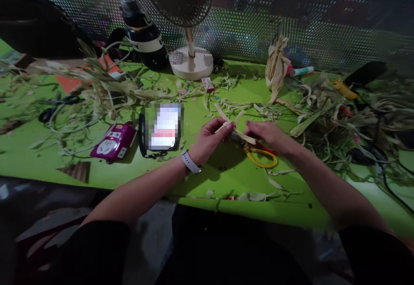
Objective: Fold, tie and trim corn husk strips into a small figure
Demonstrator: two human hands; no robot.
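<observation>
Green table point(129, 168) runs full width, mesh wall point(291, 17) behind it, dim light. Fan point(191, 61) stands at back centre, black bottle point(145, 39) just left of it. Husk heap point(326, 117) sprawls over the right side tangled with cables, and a looser husk pile point(106, 86) covers the left rear. One upright husk bundle point(276, 67) stands right of the fan. Orange paper point(69, 82) lies under the left pile. Phone point(163, 127) is propped left of my hands, with a purple power strip point(113, 142) beside it. Scissors point(260, 158) with yellow handles lie flat on the table, partly under my right hand point(268, 136) and not held. My left hand point(210, 140), watch point(190, 162) on its wrist, is closed in a pinch on the strips point(234, 125). The right hand's fingertips are closed on their other end. The strips sit between both hands, lifted just off the table at centre, above the scissors. They look like a few pale husk strips crossed over each other with loose ends sticking up. I can't tell the fold detail. Progress, my read: early. Strips are cut and crossed, but the piece is small and its ends are free. I see nothing finished lying around, and most of the husk is unused. Offcuts litter the near edge. Marker point(300, 71) lies at back right, and a small box point(207, 84) sits by the fan base.
</observation>
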